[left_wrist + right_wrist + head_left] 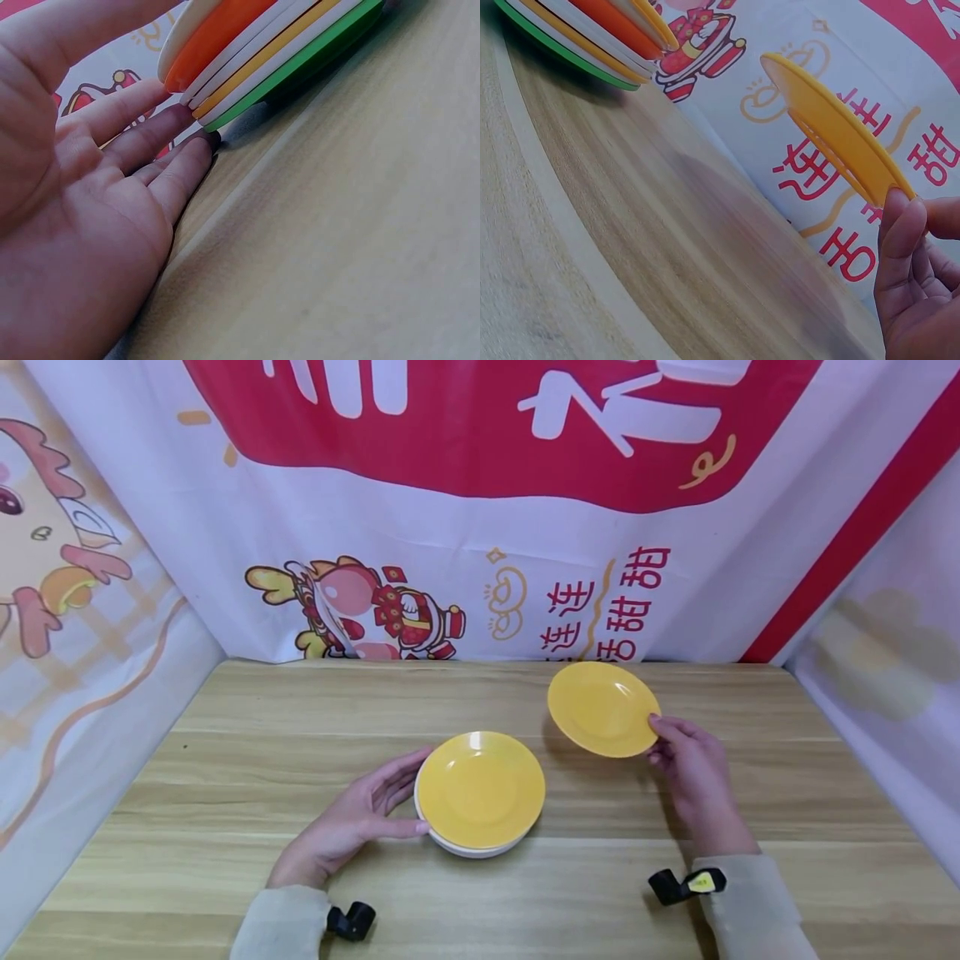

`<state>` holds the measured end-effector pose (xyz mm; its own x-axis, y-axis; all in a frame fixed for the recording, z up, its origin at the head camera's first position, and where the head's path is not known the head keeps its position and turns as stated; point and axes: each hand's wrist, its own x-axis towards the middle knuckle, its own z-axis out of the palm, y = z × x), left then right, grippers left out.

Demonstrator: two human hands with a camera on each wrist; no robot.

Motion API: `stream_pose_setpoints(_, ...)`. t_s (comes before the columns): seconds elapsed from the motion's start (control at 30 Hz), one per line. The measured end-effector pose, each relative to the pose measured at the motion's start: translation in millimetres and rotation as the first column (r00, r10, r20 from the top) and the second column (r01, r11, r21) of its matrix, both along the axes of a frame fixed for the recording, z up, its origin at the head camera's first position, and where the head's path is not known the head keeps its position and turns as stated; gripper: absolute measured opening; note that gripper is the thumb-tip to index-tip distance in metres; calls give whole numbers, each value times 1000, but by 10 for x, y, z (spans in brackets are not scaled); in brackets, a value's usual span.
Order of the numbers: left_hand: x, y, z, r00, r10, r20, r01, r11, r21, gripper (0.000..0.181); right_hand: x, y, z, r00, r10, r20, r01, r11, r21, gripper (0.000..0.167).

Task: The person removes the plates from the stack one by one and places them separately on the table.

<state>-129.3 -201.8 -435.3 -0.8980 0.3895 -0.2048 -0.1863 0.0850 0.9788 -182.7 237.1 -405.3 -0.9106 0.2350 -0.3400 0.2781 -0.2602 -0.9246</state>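
Hands, head view: the left hand is spread wide, thumb and fingers reaching around the left edge of the stack of plates. The right hand pinches a yellow plate at its right rim, back and to the right of the stack. Principal risk: with one rim pinched, the far side is unsupported, so a weak pinch could let the plate droop, twist or drop onto the table. Obstruction: the back cloth hangs just behind the plate; reaching farther back could brush it. A side cloth bounds the right.

Left wrist view: the fingers lie nearly straight against the stack's edges, an orange plate above and a green plate at the bottom. The layers appear loose; a sideways push could shear them out of line. The low fingers might also be caught between stack and table.

Right wrist view: the yellow plate is tilted and apart from the table, a shadow below. If brought back tilted, it could knock the stack's upper rim and shift the top plates.
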Motion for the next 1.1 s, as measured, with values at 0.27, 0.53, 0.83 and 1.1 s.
stream_pose_setpoints(0.27,-6,-6,29,1000,7,3,-7,1000,-9,94,-24,23,-12,1000,-5,23,5,1000,6,15)
stream_pose_setpoints(0.53,-4,13,17,1000,1,-1,-1,1000,12,93,-6,88,-3,999,-16,38,16,1000,14,27)
stream_pose_setpoints(0.83,0,5,0,1000,10,1,-10,1000,18,94,-89,213,-1,996,-45,72,42,998,43,34)
stream_pose_setpoints(1.1,12,-15,-7,1000,-1,-17,2,999,36,94,-199,454,-65,992,-100,72,97,995,37,11)
